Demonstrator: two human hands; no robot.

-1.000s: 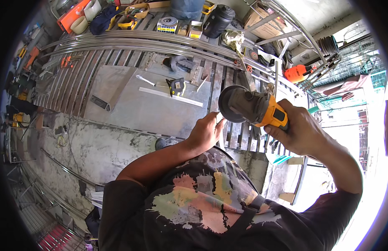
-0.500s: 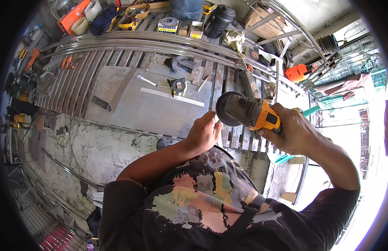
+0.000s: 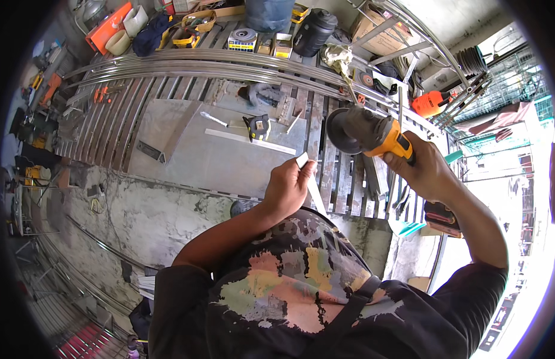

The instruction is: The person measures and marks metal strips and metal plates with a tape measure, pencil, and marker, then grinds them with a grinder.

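My right hand (image 3: 428, 169) is wrapped around a yellow and black angle grinder (image 3: 386, 139), held above the slatted bench. The grinder's dark round disc (image 3: 339, 133) is on its left end, apart from my left hand. In a pinch between thumb and fingers, my left hand (image 3: 288, 186) holds a narrow flat metal strip (image 3: 315, 195) close to my body; its upper tip sticks out above the fingers. Beyond that hand lies a grey metal sheet (image 3: 212, 164), bearing a black tape measure (image 3: 258, 127) and a pale straight ruler (image 3: 249, 141).
Long metal tubes (image 3: 188, 67) run across the bench's far side. Behind them stand a black flask (image 3: 315, 31), small boxes (image 3: 282, 45) and a blue container (image 3: 268, 15). A metal frame (image 3: 433, 39) rises at the far right. An orange tool (image 3: 428, 103) lies by it.
The grinder has moved away from my left hand, up and to the right. My left hand has turned, and the metal strip in it now shows clearly.
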